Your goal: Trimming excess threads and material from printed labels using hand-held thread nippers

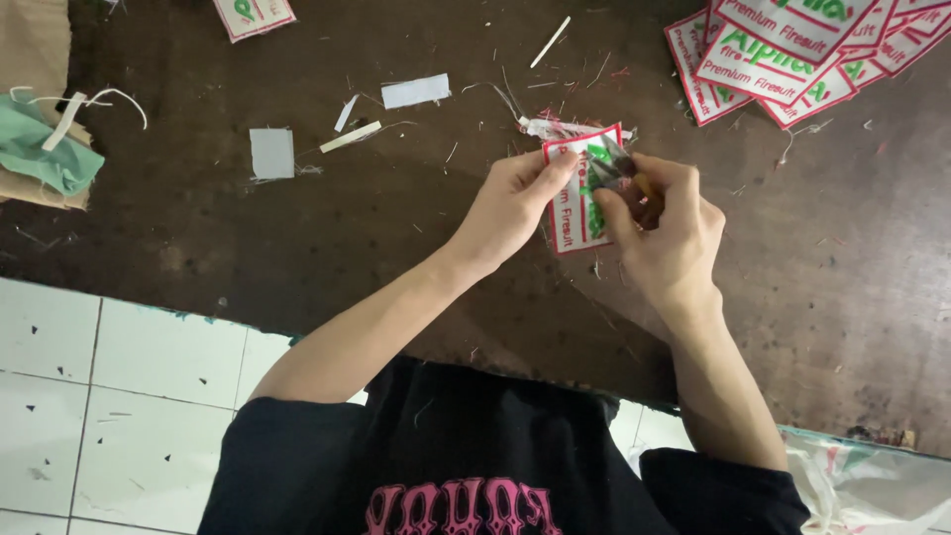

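One white patch [575, 203] with a red border is held over the dark table [297, 228], pinched at its left edge by the left hand [510, 208]. The right hand [669, 233] grips a small cutter [624, 173] against it. A fanned stack of like patches [783, 54] lies far right, one more patch [254, 15] top left, two grey scraps [271, 153] between.

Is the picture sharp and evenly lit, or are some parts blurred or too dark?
Head view: mostly sharp; the patch between the left hand and right hand is clear, but the small tool in the right hand is slightly blurred. Light is soft, with no glare; the dark table hides detail.
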